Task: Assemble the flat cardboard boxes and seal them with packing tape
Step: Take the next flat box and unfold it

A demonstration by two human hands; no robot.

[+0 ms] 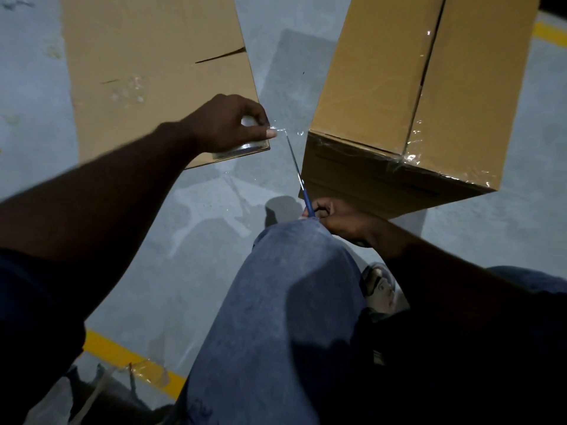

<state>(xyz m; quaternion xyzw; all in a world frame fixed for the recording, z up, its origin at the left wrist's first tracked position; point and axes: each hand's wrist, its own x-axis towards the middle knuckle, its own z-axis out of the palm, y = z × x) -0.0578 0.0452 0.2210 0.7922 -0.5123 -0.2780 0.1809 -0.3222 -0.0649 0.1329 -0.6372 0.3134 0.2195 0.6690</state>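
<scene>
An assembled cardboard box point(408, 87) stands on the floor at the right, with clear tape along its centre seam and down its near end. My left hand point(230, 124) grips a roll of clear packing tape point(245, 147). A strip of tape point(291, 131) stretches from the roll to the box's near corner. My right hand point(337, 219) holds blue-handled scissors point(299, 176), blades pointing up at the stretched strip. A flat cardboard box point(153, 72) lies on the floor to the left, under my left hand.
The floor is grey concrete point(214, 210) with yellow painted lines point(129, 357) at lower left and upper right. My knee in blue jeans point(291, 286) is raised in the middle. A shoe point(380, 283) shows beside it. Tape scraps point(61, 400) lie at the bottom left.
</scene>
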